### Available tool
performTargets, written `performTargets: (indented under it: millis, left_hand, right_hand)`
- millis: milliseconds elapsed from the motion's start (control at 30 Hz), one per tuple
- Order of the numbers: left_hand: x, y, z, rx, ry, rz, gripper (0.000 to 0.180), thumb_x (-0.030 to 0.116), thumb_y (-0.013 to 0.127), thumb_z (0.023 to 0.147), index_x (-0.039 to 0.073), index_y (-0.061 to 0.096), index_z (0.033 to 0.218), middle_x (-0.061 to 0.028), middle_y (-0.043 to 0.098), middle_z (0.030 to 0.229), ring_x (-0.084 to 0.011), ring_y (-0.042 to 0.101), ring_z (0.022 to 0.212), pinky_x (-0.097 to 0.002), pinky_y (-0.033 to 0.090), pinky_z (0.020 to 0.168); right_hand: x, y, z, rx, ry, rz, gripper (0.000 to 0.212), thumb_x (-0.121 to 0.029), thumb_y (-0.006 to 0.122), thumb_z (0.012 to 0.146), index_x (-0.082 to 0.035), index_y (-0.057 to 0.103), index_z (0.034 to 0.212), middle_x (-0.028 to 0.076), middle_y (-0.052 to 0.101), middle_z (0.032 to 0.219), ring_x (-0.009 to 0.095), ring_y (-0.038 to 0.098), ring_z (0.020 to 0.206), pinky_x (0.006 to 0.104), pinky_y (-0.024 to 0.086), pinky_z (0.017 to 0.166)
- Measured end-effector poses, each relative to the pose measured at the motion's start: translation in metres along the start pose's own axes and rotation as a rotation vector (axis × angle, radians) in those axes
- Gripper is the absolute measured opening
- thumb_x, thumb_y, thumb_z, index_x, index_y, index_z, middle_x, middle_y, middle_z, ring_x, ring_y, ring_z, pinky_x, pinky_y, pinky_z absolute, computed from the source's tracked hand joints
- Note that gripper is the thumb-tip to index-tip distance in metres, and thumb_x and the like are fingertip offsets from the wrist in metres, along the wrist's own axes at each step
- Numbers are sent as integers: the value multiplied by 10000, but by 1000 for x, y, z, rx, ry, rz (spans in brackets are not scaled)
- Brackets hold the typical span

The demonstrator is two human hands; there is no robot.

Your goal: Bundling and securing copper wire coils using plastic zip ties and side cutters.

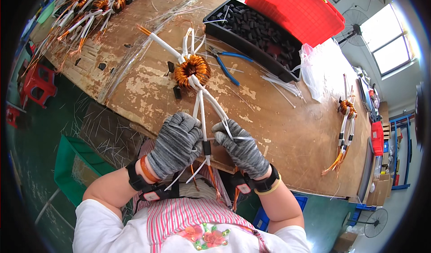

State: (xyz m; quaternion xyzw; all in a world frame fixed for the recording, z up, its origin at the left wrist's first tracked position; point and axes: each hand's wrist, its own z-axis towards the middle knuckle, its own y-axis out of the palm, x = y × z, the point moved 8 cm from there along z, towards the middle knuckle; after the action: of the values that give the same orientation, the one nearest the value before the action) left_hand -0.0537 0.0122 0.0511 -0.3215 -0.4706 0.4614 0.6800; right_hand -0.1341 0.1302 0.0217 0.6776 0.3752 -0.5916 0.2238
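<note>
gloved hands (pixel 176 138) | at white leads (pixel 202 116) | grip unclear | copper-wound ring (pixel 203 69) beyond

left hand (pixel 176 138) hides its fingertips; top edge crops the coil pile (pixel 99 4).

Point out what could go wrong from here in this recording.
The copper ends hang in front of the striped apron and might snag on it.
The blue-handled pliers lie close beside the wound coil; if the coil swings, it could knock them.
The white leads run from the coil to the gloved hands, so a hard pull might drag it.
</note>
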Motion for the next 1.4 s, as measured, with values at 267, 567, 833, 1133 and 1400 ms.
performTargets:
  millis: [267, 567, 833, 1133, 1400]
  left_hand:
    - [-7, -23, -12, 159, -4, -345, 199, 79, 739, 707, 44, 673, 891, -120, 651, 1004, -319, 599, 1029, -427, 487, 880]
    - [-6, -21, -17, 109, 45, -416, 211, 118, 725, 743, 50, 672, 936, -90, 655, 983, -297, 609, 999, -414, 476, 878]
    - [-8, -22, -20, 148, 16, -390, 219, 85, 752, 725, 63, 673, 928, -88, 667, 945, -295, 615, 927, -398, 482, 811]
    - [-9, -23, -20, 153, -6, -456, 208, 99, 749, 746, 56, 672, 935, -90, 666, 953, -301, 613, 935, -399, 474, 820]
    - [-2, -28, -17, 156, 39, -409, 205, 122, 720, 765, 61, 677, 956, -81, 660, 989, -295, 610, 959, -410, 469, 853]
  right_hand:
    - [-31, -10, -10, -68, -215, -162, 240, -7, 615, 904, -9, 660, 1139, 93, 653, 1070, 156, 599, 1022, 279, 469, 912]
    - [-31, 1, -8, 41, -118, 172, 208, -21, 693, 844, -20, 708, 1051, 62, 671, 980, 160, 611, 965, 258, 473, 839]
    - [-51, 8, -5, 0, -375, -333, 152, 7, 686, 794, -24, 684, 943, 79, 564, 803, 214, 561, 758, 304, 468, 701]
    - [-52, 4, -5, 78, -318, -419, 178, -64, 705, 728, -21, 625, 881, 142, 516, 773, 342, 523, 745, 396, 474, 704]
    - [-48, 2, -5, 112, -279, -320, 147, -38, 680, 743, -21, 626, 878, 130, 524, 778, 292, 522, 700, 363, 469, 664]
